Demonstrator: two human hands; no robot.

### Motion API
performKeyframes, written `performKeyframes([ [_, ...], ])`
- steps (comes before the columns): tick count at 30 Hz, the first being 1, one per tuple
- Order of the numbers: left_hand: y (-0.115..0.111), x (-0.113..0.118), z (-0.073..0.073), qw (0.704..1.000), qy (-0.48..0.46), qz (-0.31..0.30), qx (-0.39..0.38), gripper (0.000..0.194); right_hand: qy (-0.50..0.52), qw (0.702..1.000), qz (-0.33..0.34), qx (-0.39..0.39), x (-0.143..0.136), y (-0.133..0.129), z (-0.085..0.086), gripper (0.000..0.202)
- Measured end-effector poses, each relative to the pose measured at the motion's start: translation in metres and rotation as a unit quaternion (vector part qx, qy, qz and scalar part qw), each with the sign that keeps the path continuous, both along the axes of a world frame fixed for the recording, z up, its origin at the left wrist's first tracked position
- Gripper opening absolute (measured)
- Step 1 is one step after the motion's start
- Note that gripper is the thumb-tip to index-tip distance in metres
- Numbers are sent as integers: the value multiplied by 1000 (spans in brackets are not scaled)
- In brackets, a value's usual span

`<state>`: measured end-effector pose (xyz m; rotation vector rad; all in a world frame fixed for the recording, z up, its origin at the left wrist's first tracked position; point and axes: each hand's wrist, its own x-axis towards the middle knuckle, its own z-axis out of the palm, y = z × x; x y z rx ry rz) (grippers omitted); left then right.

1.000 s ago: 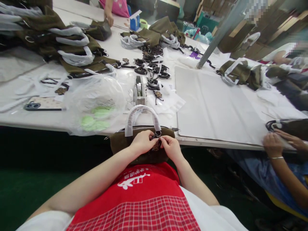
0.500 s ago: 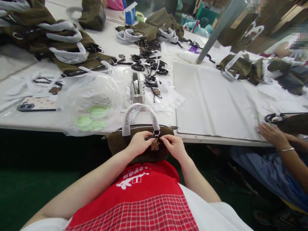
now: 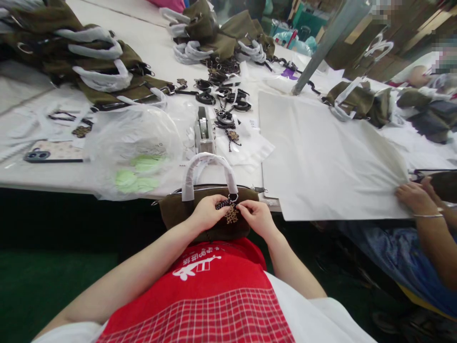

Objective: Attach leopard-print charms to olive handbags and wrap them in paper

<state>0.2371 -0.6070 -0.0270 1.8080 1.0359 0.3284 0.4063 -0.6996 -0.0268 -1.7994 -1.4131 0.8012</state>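
An olive-brown handbag (image 3: 178, 209) leans between the table's front edge and my red apron, its wrapped handle (image 3: 189, 176) standing up. A leopard-print charm (image 3: 232, 215) hangs on its front below a metal ring (image 3: 233, 196). My left hand (image 3: 210, 212) is closed on the dark braided cord (image 3: 223, 204) of the charm, left of the ring. On the other side, my right hand (image 3: 257, 216) pinches at the cord by the charm's upper right; its fingertips hide the exact grip.
A tape dispenser (image 3: 204, 131) stands behind the bag. A clear plastic bag (image 3: 132, 143) with green pieces and a phone (image 3: 53, 151) lie left. Several handbags (image 3: 107, 71) are piled back left. At right a co-worker's hand (image 3: 416, 197) holds a large pale sheet (image 3: 332, 166).
The co-worker's hands have pulled the pale sheet toward the front edge, where it now overhangs. Another olive bag has moved to the right at the back. My hands have hardly moved.
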Motion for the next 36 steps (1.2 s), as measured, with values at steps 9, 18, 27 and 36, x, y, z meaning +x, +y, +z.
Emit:
performKeyframes([
  [9, 0, -3, -2, 998, -37, 10, -59, 27, -4, 1000, -10, 27, -2, 3, -7, 21],
  [18, -4, 2, -2, 995, -66, 31, -71, 20, -7, 995, -65, 76, -16, 2, -8, 21],
  [27, -12, 3, -1, 986, -115, 28, -118, 19, 107, 983, -136, 55, -27, -3, -16, 27],
  [36, -11, -8, 7, 960, -9, 26, 277, 20, 177, 981, -84, -9, -7, 6, -20, 26],
])
